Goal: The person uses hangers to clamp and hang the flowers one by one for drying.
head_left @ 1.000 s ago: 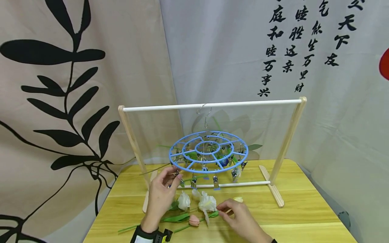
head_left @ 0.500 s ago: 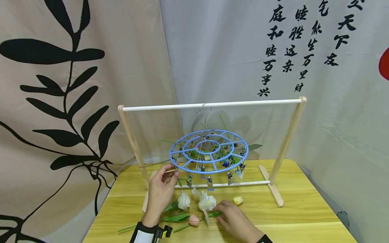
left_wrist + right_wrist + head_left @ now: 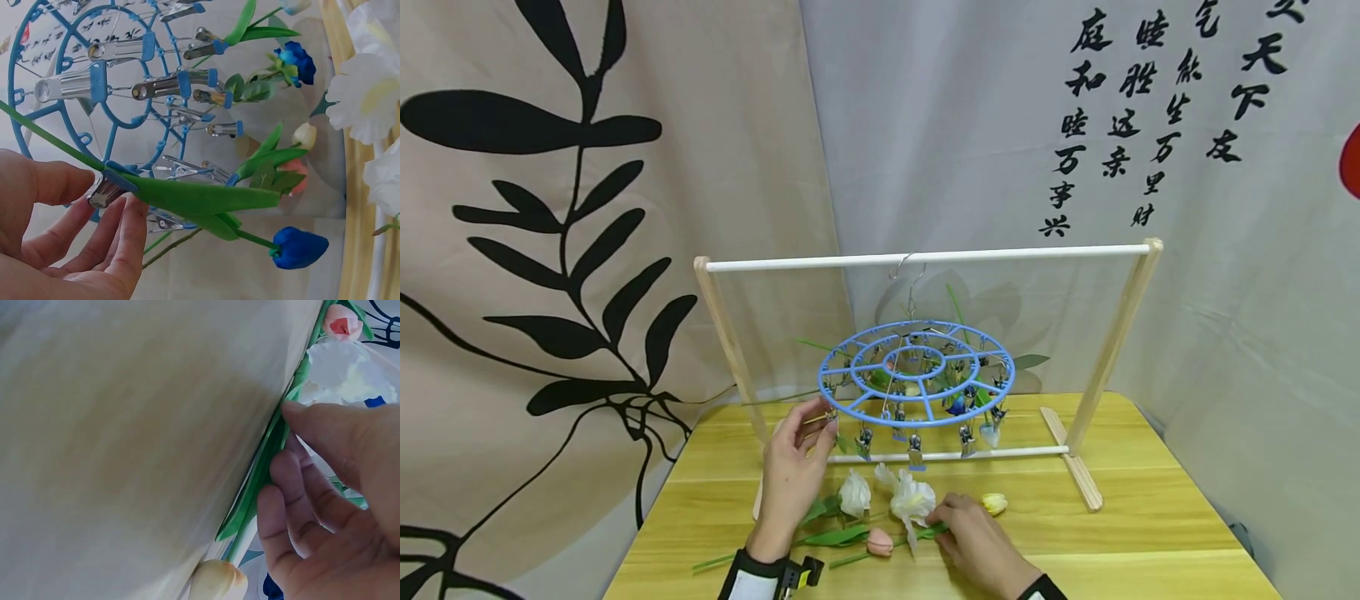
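Observation:
My left hand (image 3: 796,467) pinches a metal clip (image 3: 105,191) at the left front of the round blue hanging rack (image 3: 917,423). That clip sits across the green stem of a blue tulip (image 3: 300,248); the tulip's bloom points down, and its long leaf lies by my fingertips. On the table, my right hand (image 3: 981,542) holds the green stem and leaf of a yellow tulip (image 3: 995,503) between thumb and fingers. In the right wrist view its leaf (image 3: 259,481) runs past the fingertips. Beside it lie a large white flower (image 3: 913,500), a white bloom (image 3: 854,493) and a pink tulip (image 3: 880,542).
The rack hangs by a hook from the white bar (image 3: 1015,254) of a wooden stand (image 3: 1112,350). Several clips dangle from it, some holding flowers, such as a blue rose (image 3: 299,62). A printed cloth (image 3: 970,125) covers the wall behind the table (image 3: 1150,492).
The rack has turned slightly, its front clips shifting left. My left hand has moved slightly left with the clip. My right hand has closed on the yellow tulip, which has shifted slightly toward me.

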Tool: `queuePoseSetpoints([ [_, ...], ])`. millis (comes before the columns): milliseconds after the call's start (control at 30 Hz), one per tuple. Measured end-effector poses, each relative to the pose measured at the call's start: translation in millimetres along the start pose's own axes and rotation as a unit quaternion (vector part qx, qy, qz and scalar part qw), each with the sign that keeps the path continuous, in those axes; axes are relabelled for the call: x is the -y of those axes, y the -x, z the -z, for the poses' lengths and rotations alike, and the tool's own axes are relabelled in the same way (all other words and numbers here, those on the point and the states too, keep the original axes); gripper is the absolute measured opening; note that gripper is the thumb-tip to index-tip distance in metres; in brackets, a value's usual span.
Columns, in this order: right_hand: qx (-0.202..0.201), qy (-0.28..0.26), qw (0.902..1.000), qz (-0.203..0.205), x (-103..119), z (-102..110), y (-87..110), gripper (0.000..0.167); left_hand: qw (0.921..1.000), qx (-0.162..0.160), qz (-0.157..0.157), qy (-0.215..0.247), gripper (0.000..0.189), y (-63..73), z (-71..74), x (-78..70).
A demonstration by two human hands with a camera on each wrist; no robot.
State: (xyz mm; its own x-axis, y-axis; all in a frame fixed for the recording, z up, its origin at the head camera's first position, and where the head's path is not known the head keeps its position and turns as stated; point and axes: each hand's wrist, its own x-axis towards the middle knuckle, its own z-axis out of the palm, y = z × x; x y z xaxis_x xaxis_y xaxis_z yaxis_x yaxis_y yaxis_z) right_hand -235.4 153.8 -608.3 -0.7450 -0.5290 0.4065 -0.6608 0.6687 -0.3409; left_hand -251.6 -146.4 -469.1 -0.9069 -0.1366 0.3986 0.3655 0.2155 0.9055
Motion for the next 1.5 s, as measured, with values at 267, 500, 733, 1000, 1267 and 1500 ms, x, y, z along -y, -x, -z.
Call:
queuePoseSetpoints([
  [267, 0.018, -0.027, 0.9988, -0.036, 0.2, 1.2, -0.7, 0.020, 0.9999, -0.008, -0.012, 0.000, 0.037, 3.7, 4.5, 1.2],
  [500, 0.033, -0.035, 0.9977, -0.047, -1.5, 2.5, 1.1, 0.019, 0.9998, -0.010, -0.001, -0.018, 0.034, 11.4, 10.8, 5.2],
  [733, 0.051, -0.043, 0.9961, -0.058, -2.1, 7.2, 4.2, 0.019, 0.9989, -0.012, 0.011, -0.043, 0.032, 18.8, 14.4, 7.9],
  [1000, 0.063, -0.054, 0.9944, -0.065, -3.4, 13.8, 6.9, 0.023, 0.9956, -0.015, 0.057, -0.072, 0.027, 33.9, 11.8, 13.0],
  [1267, 0.030, -0.058, 0.9969, -0.044, -5.1, 20.4, 15.0, 0.027, 0.9920, 0.008, 0.085, -0.093, 0.015, 49.3, 3.6, 21.8],
  [1500, 0.006, -0.069, 0.9969, -0.037, -3.6, 30.1, 18.4, 0.027, 0.9867, 0.085, 0.111, -0.084, 0.007, 57.9, 0.2, 34.1],
])
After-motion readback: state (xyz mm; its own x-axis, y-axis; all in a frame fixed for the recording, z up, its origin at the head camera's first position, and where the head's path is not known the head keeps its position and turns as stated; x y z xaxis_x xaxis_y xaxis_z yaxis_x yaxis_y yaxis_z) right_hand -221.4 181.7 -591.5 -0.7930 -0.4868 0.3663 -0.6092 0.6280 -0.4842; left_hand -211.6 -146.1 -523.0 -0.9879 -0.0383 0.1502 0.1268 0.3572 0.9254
